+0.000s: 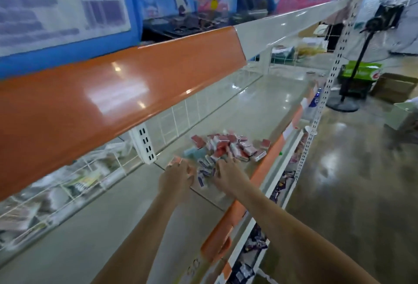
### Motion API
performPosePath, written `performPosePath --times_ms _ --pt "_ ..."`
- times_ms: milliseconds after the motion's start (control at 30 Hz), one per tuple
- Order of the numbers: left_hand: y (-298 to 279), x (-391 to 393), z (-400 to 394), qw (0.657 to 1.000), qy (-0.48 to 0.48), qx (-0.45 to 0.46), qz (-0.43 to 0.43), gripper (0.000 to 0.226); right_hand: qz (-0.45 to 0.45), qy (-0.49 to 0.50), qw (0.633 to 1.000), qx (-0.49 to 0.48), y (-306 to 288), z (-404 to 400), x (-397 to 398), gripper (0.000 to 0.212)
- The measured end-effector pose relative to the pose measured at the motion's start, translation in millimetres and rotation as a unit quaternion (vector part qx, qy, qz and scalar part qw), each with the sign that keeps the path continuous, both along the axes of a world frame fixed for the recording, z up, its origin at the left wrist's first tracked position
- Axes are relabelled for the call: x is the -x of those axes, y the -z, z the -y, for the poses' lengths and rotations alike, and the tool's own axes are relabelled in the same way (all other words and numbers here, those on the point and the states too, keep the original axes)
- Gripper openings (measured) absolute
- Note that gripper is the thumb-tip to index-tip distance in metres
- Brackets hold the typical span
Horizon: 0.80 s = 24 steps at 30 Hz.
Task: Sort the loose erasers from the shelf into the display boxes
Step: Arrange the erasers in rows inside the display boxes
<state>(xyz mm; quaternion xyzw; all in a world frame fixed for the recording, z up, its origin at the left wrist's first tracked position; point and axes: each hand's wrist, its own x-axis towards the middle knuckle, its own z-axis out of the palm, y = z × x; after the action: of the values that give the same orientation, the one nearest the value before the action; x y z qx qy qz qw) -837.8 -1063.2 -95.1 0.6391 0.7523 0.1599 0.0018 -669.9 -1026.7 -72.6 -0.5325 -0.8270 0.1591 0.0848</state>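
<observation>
A heap of loose erasers (230, 145) in red-and-white and blue-and-white wrappers lies on the grey shelf (260, 107), near its front edge. Both my arms reach in to the near side of the heap. My right hand (227, 170) lies on the near erasers with its fingers stretched into them. My left hand (176, 177) is just left of it, its fingertips beside a small orange item (174, 161) and a pale teal packet (192, 153). Motion blur hides whether the left hand holds anything. I cannot make out any display boxes.
An orange price rail (113, 93) of the shelf above overhangs at the left. Wire dividers (181, 120) back the shelf. A white slotted upright (325, 93) stands at the right end. Beyond it a black fan stand (348, 89) and cardboard boxes (395, 86) sit on the floor.
</observation>
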Motion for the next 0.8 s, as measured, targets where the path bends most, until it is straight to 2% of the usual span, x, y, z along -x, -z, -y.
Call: performPosePath --times_ms 133,300,400,500,633,800 --pt "3.7 -3.3 -8.3 0.999 -0.028 -0.009 0.017 0.028 -0.042 -0.009 0.999 -0.003 7.7 -11.6 0.0 0.058" --pt "2.4 -16.1 -6.0 0.997 -0.079 0.004 0.009 0.033 -0.079 -0.057 0.995 -0.007 10.1 -19.2 -8.8 0.043" --pt "1.6 -22.5 -0.3 0.992 -0.119 0.044 -0.021 0.033 -0.091 -0.098 0.991 -0.007 15.7 -22.0 -16.6 0.053" --pt "2.2 -22.3 11.8 0.987 -0.15 0.048 -0.006 0.03 -0.088 -0.124 0.988 -0.01 20.8 -26.1 -20.9 0.056" --pt "-1.7 -28.7 40.9 0.98 -0.171 -0.005 0.1 0.021 -0.106 -0.139 0.985 0.0 20.1 -28.2 -26.3 0.054" --pt "-19.4 -36.5 91.9 0.928 -0.253 -0.084 0.262 0.011 -0.143 -0.154 0.978 0.013 17.7 -24.8 -23.9 0.036"
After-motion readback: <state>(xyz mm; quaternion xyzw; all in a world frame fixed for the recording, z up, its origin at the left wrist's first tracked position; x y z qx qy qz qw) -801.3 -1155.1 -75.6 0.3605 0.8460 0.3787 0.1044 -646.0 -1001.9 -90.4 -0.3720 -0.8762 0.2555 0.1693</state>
